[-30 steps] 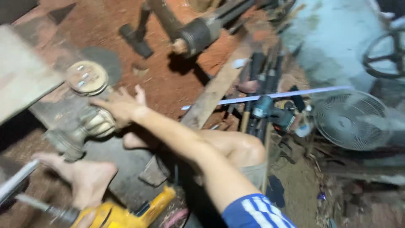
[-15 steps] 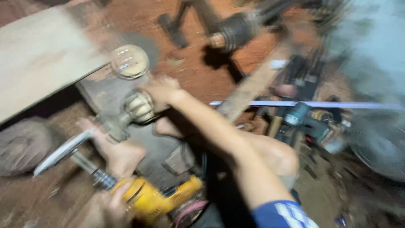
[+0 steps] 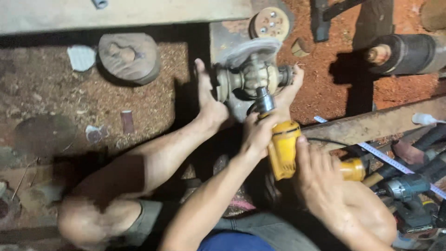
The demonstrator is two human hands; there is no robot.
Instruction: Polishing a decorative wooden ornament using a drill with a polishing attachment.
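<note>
I sit on the ground with a yellow power tool [image 3: 284,148] held in both hands. My left hand [image 3: 257,133] grips its front end just behind the metal chuck [image 3: 264,100]. My right hand [image 3: 321,183] wraps the rear body near the handle. The tool's tip touches a pale turned wooden piece [image 3: 248,78], which lies sideways. My bare left foot [image 3: 209,100] presses on one end of it and my right foot [image 3: 291,86] on the other. A blurred pale disc [image 3: 248,50] shows just above the piece.
A long plank [image 3: 125,11] lies across the top. Near it are a round wooden block [image 3: 127,56] and a round disc with holes [image 3: 270,22]. A black cylinder [image 3: 411,52], a rusty beam [image 3: 376,124], a tape measure [image 3: 395,161] and a teal power tool [image 3: 409,189] crowd the right.
One hand has left the wooden piece and joined the other on the yellow tool. The tool has come up to the piece, and both feet now clamp it.
</note>
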